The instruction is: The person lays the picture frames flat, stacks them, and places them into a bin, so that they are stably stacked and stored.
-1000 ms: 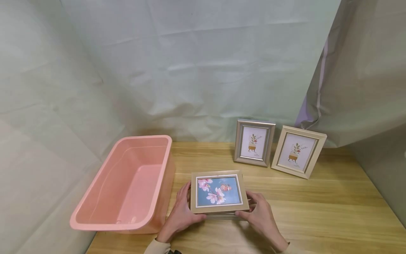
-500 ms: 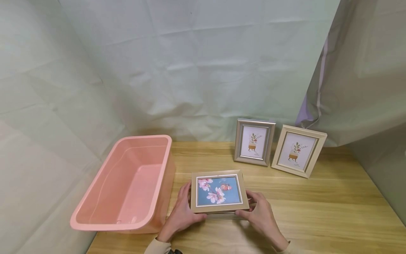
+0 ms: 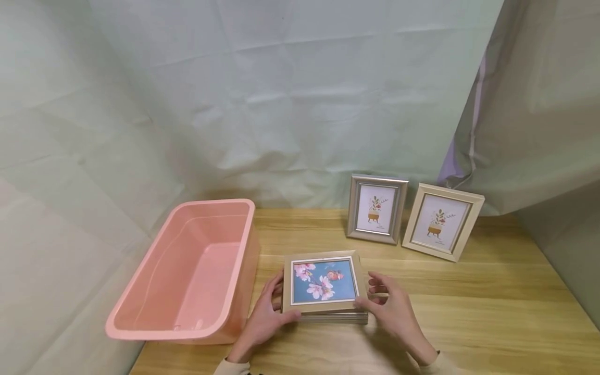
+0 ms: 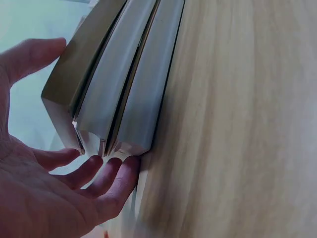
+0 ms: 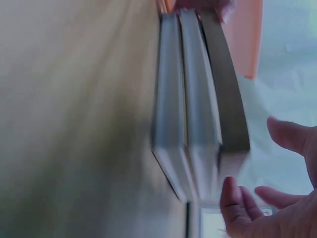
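Observation:
A stack of three picture frames lies flat on the table. On top is a gold frame (image 3: 323,307) with a blossom-and-bird picture; two silvery frames (image 4: 119,74) lie under it. My left hand (image 3: 267,315) is at the stack's left end: in the left wrist view its thumb touches the gold frame's edge and its fingertips rest against the ends of the frames. My right hand (image 3: 396,310) hovers at the right end, thumb and fingers spread; the right wrist view shows a gap between them and the gold frame's corner.
A deep pink tub (image 3: 241,260) stands left of the stack. Behind, to the right, a silver frame (image 3: 352,208) and a cream frame (image 3: 471,224) stand upright with plant pictures. Pale cloth (image 3: 304,104) hangs behind the wooden table (image 3: 492,312).
My right hand has let go of the stack's right end and moved slightly right, baring the near right corner of the lower frames. The left hand and stack have barely moved.

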The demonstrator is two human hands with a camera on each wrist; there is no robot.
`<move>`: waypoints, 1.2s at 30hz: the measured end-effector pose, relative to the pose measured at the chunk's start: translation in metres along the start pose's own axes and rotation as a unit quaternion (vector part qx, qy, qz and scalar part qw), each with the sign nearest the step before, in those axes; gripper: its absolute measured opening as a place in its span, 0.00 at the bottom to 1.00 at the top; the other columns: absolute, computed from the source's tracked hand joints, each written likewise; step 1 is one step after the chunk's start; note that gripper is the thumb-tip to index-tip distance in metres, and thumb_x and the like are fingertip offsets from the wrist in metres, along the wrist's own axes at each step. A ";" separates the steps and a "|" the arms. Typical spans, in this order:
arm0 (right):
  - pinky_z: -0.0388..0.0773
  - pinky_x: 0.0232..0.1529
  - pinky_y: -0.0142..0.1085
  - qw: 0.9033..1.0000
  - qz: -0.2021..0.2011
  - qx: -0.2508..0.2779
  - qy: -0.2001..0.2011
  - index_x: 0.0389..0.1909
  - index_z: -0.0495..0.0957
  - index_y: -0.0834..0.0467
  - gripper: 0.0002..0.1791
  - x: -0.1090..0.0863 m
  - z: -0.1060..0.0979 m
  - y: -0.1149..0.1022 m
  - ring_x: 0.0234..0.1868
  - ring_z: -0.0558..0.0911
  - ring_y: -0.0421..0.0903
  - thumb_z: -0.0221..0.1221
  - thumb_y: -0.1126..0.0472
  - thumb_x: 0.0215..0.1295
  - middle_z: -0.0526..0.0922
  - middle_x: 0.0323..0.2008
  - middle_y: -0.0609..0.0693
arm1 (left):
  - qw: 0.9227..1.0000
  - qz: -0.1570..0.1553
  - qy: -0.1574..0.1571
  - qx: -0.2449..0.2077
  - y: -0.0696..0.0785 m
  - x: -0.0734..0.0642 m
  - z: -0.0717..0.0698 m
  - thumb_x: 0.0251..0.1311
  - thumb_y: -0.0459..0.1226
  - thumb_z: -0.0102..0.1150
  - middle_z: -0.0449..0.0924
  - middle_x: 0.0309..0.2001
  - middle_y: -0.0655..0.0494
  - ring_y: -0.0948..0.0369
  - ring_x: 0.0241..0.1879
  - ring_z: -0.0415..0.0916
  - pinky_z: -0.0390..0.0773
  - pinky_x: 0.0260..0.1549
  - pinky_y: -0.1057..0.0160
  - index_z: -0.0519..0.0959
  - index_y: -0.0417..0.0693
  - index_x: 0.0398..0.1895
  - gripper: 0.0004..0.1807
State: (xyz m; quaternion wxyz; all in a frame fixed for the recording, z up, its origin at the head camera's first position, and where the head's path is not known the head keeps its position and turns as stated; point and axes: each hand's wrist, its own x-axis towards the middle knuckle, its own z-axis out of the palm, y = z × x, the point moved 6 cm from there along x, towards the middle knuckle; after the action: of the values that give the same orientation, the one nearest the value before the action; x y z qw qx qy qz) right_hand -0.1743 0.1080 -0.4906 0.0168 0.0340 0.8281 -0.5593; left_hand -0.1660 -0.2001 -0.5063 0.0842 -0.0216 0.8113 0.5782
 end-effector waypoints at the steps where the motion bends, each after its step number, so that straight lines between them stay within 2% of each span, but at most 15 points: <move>1: 0.88 0.47 0.31 1.000 -0.008 0.004 0.003 0.70 0.77 0.67 0.40 0.002 -0.005 -0.002 0.51 0.88 0.51 0.81 0.65 0.56 0.87 0.54 0.64 | 1.000 -0.002 0.003 -0.009 -0.001 -0.001 0.000 0.49 0.31 0.83 0.72 0.73 0.30 0.47 0.58 0.84 0.88 0.53 0.60 0.59 0.40 0.85 0.60; 4: 0.89 0.50 0.32 0.998 -0.051 0.009 0.018 0.71 0.76 0.68 0.39 0.013 -0.020 -0.013 0.53 0.87 0.58 0.78 0.70 0.57 0.84 0.56 0.68 | 0.999 -0.006 0.011 -0.031 -0.003 -0.003 0.000 0.49 0.29 0.82 0.73 0.74 0.31 0.46 0.62 0.82 0.87 0.53 0.63 0.61 0.39 0.84 0.57; 6: 0.90 0.50 0.34 0.996 -0.088 -0.007 0.031 0.72 0.75 0.68 0.40 0.024 -0.033 -0.023 0.54 0.86 0.61 0.78 0.72 0.57 0.83 0.58 0.68 | 0.999 -0.007 0.016 -0.040 -0.005 -0.003 0.000 0.49 0.29 0.81 0.74 0.74 0.31 0.45 0.64 0.80 0.85 0.54 0.64 0.63 0.38 0.83 0.56; 10: 0.92 0.52 0.45 0.985 -0.148 -0.061 0.064 0.73 0.74 0.68 0.41 0.052 -0.061 -0.046 0.54 0.85 0.66 0.76 0.73 0.58 0.82 0.57 0.70 | 0.999 -0.001 0.019 -0.049 -0.005 -0.003 -0.002 0.50 0.29 0.81 0.73 0.74 0.31 0.44 0.67 0.78 0.84 0.54 0.66 0.63 0.37 0.83 0.54; 16: 0.88 0.54 0.61 0.967 -0.183 -0.157 0.086 0.77 0.69 0.69 0.41 0.094 -0.095 -0.071 0.53 0.84 0.72 0.74 0.70 0.63 0.76 0.58 0.74 | 0.998 -0.002 0.024 -0.060 -0.007 -0.005 -0.001 0.51 0.27 0.79 0.73 0.75 0.31 0.43 0.68 0.77 0.83 0.53 0.68 0.64 0.36 0.81 0.52; 19: 0.86 0.51 0.64 0.957 -0.198 -0.188 0.095 0.77 0.68 0.69 0.42 0.111 -0.105 -0.078 0.51 0.84 0.73 0.73 0.71 0.63 0.73 0.61 0.77 | 0.997 -0.006 0.023 -0.069 -0.007 -0.007 0.000 0.51 0.26 0.79 0.73 0.75 0.31 0.43 0.68 0.78 0.83 0.53 0.68 0.66 0.37 0.81 0.51; 23: 0.83 0.49 0.65 0.944 -0.221 -0.222 0.101 0.79 0.66 0.68 0.43 0.131 -0.112 -0.082 0.53 0.81 0.74 0.72 0.73 0.63 0.69 0.67 0.79 | 0.997 -0.014 0.020 -0.070 -0.008 -0.007 0.000 0.54 0.25 0.77 0.73 0.74 0.30 0.44 0.65 0.80 0.84 0.50 0.68 0.65 0.38 0.81 0.50; 26: 0.85 0.44 0.63 0.937 -0.229 -0.246 0.092 0.81 0.65 0.64 0.45 0.144 -0.111 -0.083 0.51 0.81 0.73 0.71 0.74 0.63 0.65 0.72 0.79 | 0.998 -0.016 0.020 -0.064 -0.009 -0.007 -0.002 0.55 0.26 0.77 0.73 0.74 0.29 0.45 0.64 0.81 0.84 0.50 0.67 0.65 0.38 0.81 0.49; 28: 0.86 0.35 0.57 0.937 -0.226 -0.256 0.079 0.82 0.63 0.62 0.46 0.152 -0.110 -0.084 0.44 0.83 0.70 0.70 0.74 0.64 0.62 0.75 0.79 | 0.997 -0.019 0.019 -0.066 -0.010 -0.008 -0.002 0.55 0.26 0.77 0.73 0.74 0.29 0.45 0.63 0.82 0.85 0.50 0.67 0.64 0.38 0.82 0.49; 30: 0.83 0.26 0.48 0.940 -0.212 -0.261 0.062 0.83 0.61 0.59 0.46 0.158 -0.109 -0.083 0.34 0.82 0.63 0.69 0.73 0.65 0.59 0.78 0.79 | 0.997 -0.020 0.019 -0.069 -0.011 -0.009 -0.003 0.55 0.26 0.77 0.72 0.75 0.29 0.45 0.63 0.82 0.85 0.50 0.66 0.64 0.38 0.82 0.49; 32: 0.80 0.22 0.42 0.943 -0.192 -0.267 0.047 0.84 0.60 0.57 0.46 0.164 -0.107 -0.082 0.27 0.80 0.55 0.67 0.73 0.67 0.56 0.79 0.78 | 0.997 -0.018 0.025 -0.071 -0.011 -0.010 -0.004 0.55 0.26 0.77 0.72 0.75 0.31 0.46 0.64 0.81 0.84 0.51 0.66 0.65 0.38 0.81 0.49; 34: 0.76 0.19 0.38 0.947 -0.174 -0.269 0.030 0.85 0.59 0.55 0.47 0.170 -0.106 -0.078 0.24 0.77 0.50 0.66 0.72 0.68 0.54 0.80 0.78 | 0.997 -0.012 0.032 -0.071 -0.010 -0.011 -0.005 0.55 0.27 0.77 0.73 0.75 0.32 0.44 0.66 0.79 0.84 0.53 0.64 0.66 0.38 0.80 0.48; 36: 0.76 0.20 0.37 0.949 -0.160 -0.272 0.016 0.86 0.58 0.54 0.47 0.174 -0.104 -0.076 0.24 0.76 0.48 0.65 0.72 0.69 0.52 0.81 0.78 | 0.997 -0.010 0.041 -0.066 -0.008 -0.012 -0.007 0.55 0.28 0.78 0.72 0.76 0.34 0.43 0.68 0.78 0.85 0.57 0.59 0.67 0.40 0.80 0.47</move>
State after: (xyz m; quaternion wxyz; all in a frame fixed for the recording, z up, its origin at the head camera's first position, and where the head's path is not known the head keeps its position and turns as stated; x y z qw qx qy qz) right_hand -0.3526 0.1827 -0.3924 -0.0770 -0.0956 0.9436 -0.3076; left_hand -0.1542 -0.2103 -0.5096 0.0554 -0.0592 0.7736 0.6284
